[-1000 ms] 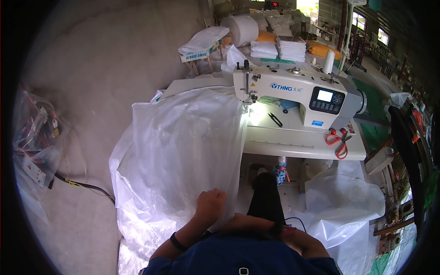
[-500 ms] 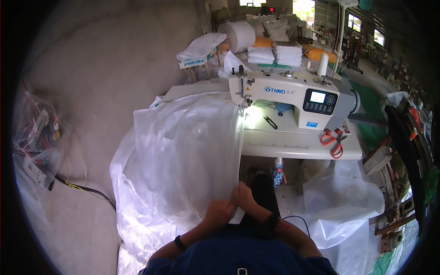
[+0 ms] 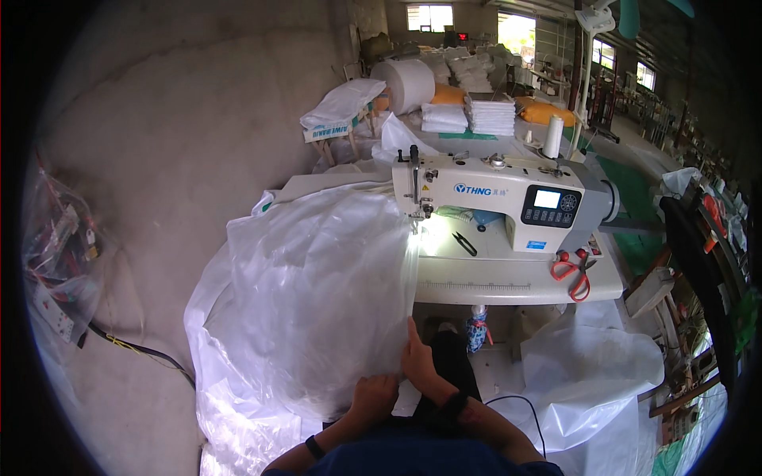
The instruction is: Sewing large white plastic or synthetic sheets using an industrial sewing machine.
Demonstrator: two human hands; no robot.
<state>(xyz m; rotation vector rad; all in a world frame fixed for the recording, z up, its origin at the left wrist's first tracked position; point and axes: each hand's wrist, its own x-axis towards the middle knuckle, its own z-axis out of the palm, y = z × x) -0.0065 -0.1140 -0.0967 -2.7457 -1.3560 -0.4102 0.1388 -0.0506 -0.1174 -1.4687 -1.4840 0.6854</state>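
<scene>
A large translucent white plastic sheet (image 3: pixel 317 278) drapes from the sewing machine (image 3: pixel 500 202) down over my lap. Its right edge runs from the lit needle area toward me. My right hand (image 3: pixel 418 361) pinches that edge, index finger stretched along it toward the machine. Just left of it and nearer my body, my left hand (image 3: pixel 375 395) is closed, knuckles up, on the sheet's near part; the gathered plastic under its fingers is mostly hidden. Black thread snips (image 3: pixel 465 243) and red-handled scissors (image 3: pixel 573 274) lie on the machine bed, away from both hands.
A thread cone (image 3: pixel 553 136) stands behind the machine. Folded white stacks (image 3: pixel 491 117) and a big white roll (image 3: pixel 405 86) are farther back. More plastic sheeting (image 3: pixel 587 369) hangs at right. A black cable (image 3: pixel 143 347) crosses the floor at left.
My hands, touching before, are now slightly apart, the right one farther up the edge toward the machine. The whole view has tilted up, so the machine sits lower in the picture.
</scene>
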